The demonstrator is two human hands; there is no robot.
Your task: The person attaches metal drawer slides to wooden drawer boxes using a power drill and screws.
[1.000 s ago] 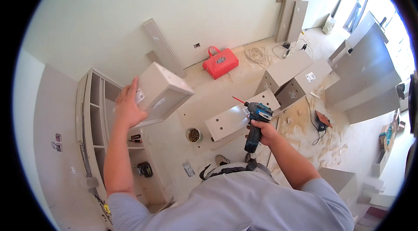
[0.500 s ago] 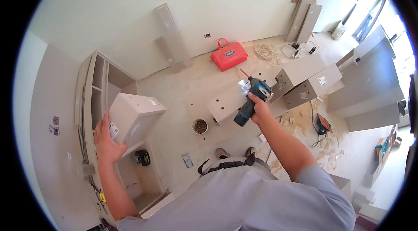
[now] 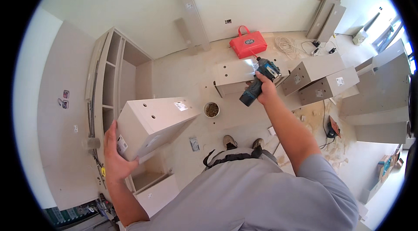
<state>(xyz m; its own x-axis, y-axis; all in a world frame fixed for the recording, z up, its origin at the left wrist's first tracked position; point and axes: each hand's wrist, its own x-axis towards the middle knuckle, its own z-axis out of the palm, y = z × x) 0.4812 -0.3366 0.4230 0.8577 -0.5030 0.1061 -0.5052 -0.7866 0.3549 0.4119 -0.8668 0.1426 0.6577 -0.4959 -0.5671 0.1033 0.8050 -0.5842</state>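
My left hand is clamped on the near left end of a beige cabinet box, thumb and fingers spread over its edges. The box has round holes and white labels, and it is held tilted beside the shelved cabinet. A blue-black cordless driver is in my right hand, its grip enclosed by my fingers. The driver's red bit points up and left, toward a red bag. Behind the driver lies a beige cabinet box with holes on the floor.
An open shelved cabinet stands at the left wall. A bucket of small brownish pieces is on the floor ahead of my feet. More boxes lie at right, with cable and leaning boards beyond.
The box in my left hand has turned and shifted right, showing more of its long holed side. My right hand has moved slightly up with the driver. The whole view has shifted.
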